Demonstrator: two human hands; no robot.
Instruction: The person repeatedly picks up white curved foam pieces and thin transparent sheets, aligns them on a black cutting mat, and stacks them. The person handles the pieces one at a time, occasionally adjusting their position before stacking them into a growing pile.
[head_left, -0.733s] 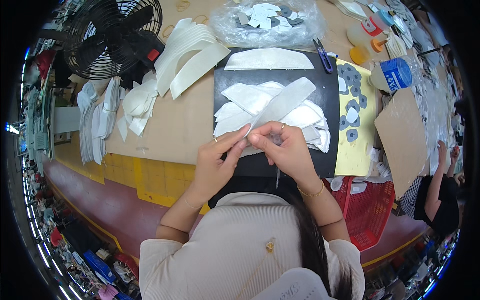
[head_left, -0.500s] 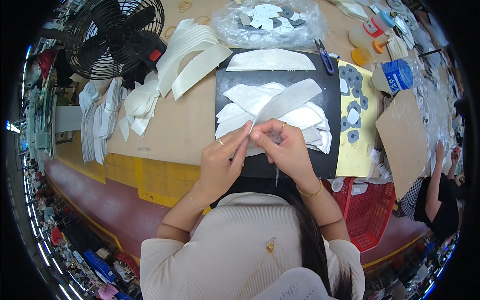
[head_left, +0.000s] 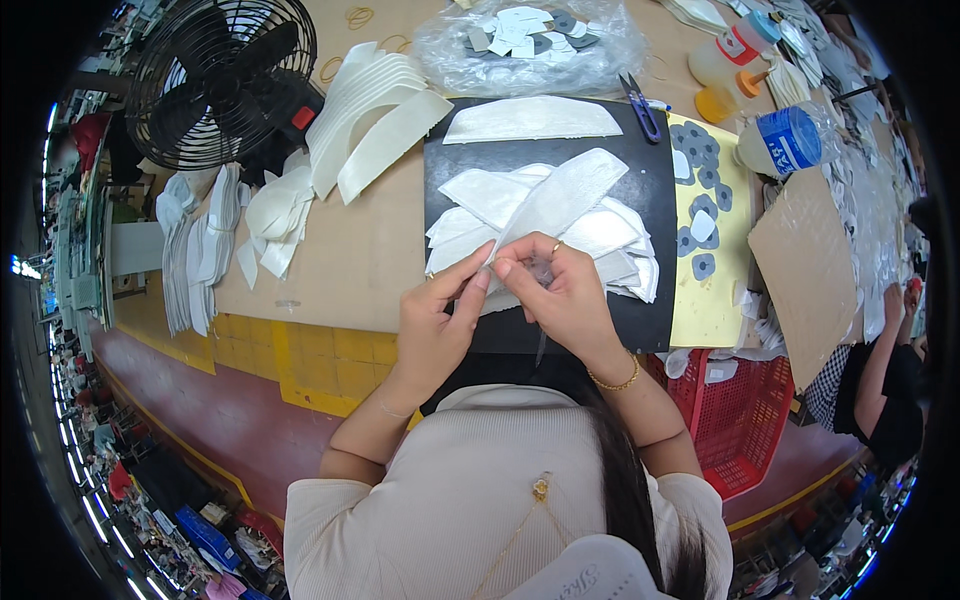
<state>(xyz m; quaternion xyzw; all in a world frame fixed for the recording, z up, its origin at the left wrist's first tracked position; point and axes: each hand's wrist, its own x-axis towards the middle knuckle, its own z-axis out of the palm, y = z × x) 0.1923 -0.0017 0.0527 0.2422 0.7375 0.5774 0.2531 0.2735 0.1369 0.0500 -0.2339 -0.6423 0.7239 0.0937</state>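
Two bare hands pinch the near end of a white piece [head_left: 568,195] over a black board [head_left: 655,170], its free end slanting far and right.
The left hand [head_left: 436,315] and right hand [head_left: 562,298] have thumb and fingers closed on it, their grip little changed in the last half-second, while the piece has turned to show a broader face; the work appears to remain at that pinched end. A thin item below the right hand is too blurred to identify. Overlapping white pieces [head_left: 622,228] crowd the board beneath, purple-handled snips [head_left: 642,110] lie at its far right corner, and brown tabletop [head_left: 340,255] to the left offers room, as does the board's right margin.
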